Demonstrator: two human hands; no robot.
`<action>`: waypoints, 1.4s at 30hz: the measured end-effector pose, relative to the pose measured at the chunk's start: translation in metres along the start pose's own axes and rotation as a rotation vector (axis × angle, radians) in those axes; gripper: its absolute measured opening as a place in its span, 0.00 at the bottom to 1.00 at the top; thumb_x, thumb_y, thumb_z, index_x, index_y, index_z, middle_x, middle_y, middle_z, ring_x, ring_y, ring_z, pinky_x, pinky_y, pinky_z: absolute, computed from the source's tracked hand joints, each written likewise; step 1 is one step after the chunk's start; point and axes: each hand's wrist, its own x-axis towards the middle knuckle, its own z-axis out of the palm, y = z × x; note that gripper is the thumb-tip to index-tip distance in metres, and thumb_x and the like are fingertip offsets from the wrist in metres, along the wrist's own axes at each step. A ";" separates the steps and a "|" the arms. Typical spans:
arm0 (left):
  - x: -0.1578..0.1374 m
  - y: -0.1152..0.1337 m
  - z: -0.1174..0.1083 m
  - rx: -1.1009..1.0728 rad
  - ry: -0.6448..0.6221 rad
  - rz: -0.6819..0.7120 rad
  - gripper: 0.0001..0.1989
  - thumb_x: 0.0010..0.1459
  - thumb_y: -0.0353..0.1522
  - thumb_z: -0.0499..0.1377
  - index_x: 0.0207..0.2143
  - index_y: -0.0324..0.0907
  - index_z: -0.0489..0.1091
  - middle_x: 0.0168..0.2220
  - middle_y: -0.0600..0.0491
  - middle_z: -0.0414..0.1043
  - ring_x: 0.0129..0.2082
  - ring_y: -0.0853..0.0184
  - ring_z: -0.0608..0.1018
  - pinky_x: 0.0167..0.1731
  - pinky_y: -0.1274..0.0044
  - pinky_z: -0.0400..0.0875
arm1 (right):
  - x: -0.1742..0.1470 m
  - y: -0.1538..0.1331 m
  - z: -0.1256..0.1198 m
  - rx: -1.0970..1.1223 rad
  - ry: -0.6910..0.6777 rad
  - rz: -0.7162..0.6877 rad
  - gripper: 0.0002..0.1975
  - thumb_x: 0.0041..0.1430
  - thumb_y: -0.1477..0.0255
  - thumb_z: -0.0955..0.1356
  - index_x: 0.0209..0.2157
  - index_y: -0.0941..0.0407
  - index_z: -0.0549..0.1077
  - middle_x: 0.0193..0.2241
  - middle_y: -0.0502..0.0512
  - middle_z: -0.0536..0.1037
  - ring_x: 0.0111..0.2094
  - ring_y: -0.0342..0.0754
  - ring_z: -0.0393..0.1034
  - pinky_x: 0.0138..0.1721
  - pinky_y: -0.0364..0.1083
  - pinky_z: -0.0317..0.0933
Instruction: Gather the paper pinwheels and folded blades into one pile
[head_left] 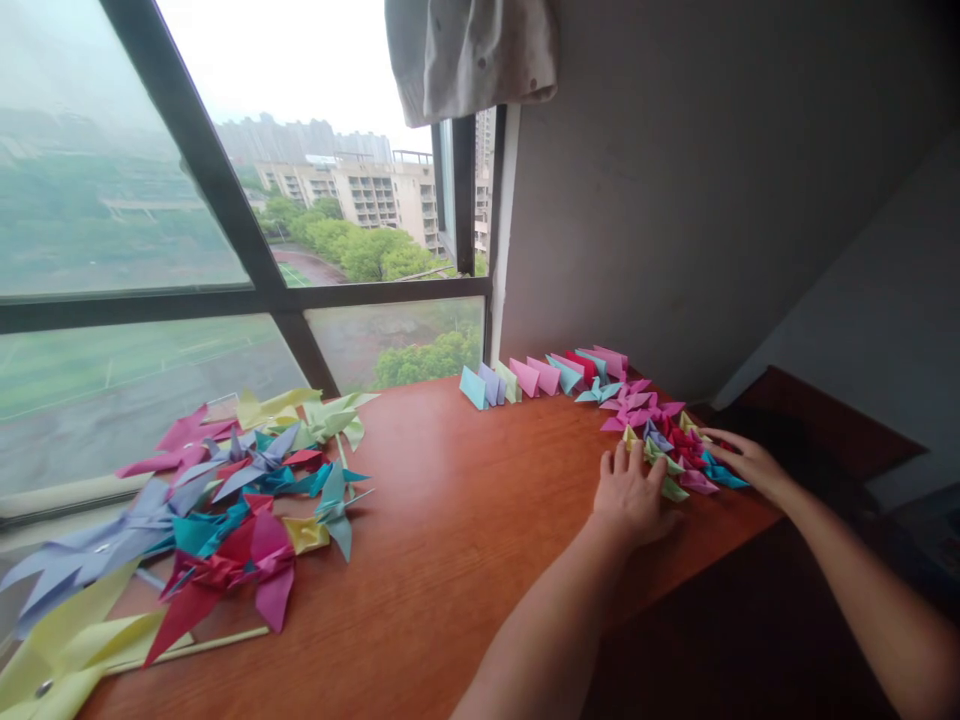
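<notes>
Flanking small folded-paper shapes (681,437) at four o'clock with unclenched left hand (632,497) and unclenched right hand (748,463).

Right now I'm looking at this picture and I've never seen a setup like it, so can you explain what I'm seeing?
There's no machine here: these are a person's bare hands, seen by one camera worn on that person's head, looking forward and down. The left hand and right hand are at a cluster of small folded-paper shapes on a wooden table. The fingers hide too much to tell whether either has anything in its grip. Behind the cluster stands a row of folded paper cards, and at the picture's left lie colorful paper pinwheels, beside a window.
</notes>
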 end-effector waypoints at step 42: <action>-0.245 -0.121 -0.187 0.316 0.541 -0.491 0.15 0.55 0.19 0.54 0.43 0.41 0.70 0.53 0.43 0.67 0.53 0.54 0.70 0.54 0.60 0.67 | -0.187 -0.211 0.389 0.690 -0.353 -0.009 0.20 0.51 0.64 0.68 0.46 0.54 0.71 0.49 0.59 0.77 0.50 0.55 0.72 0.45 0.52 0.70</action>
